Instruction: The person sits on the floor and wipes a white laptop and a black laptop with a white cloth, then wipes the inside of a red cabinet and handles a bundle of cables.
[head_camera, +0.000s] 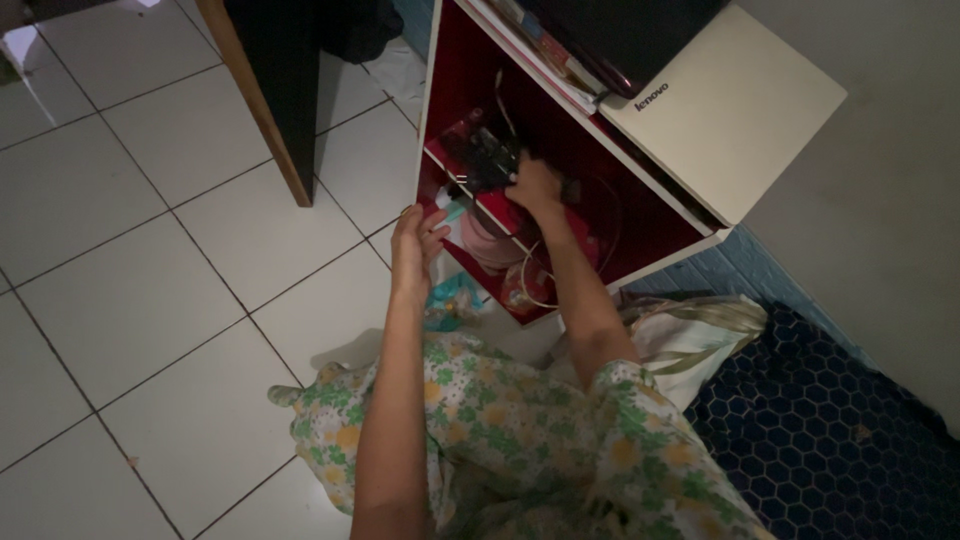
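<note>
A dark tangle of gear (485, 155) on the red shelf (640, 215) at one o'clock is being grasped by the right hand (535, 187), while the cabinet edge (424, 150) is being touched by the loosely opened left hand (412, 243)

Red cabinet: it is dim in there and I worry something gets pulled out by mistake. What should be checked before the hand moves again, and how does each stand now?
1. Right hand on the dark items on the shelf: ok.
2. Grip closed on one item: cannot tell, too dark.
3. Left hand steadying the cabinet's front edge: ok.
4. White cable clear of the right forearm: not ok, it runs close beside it.
5. Laptop lying flat on top: ok.
</note>
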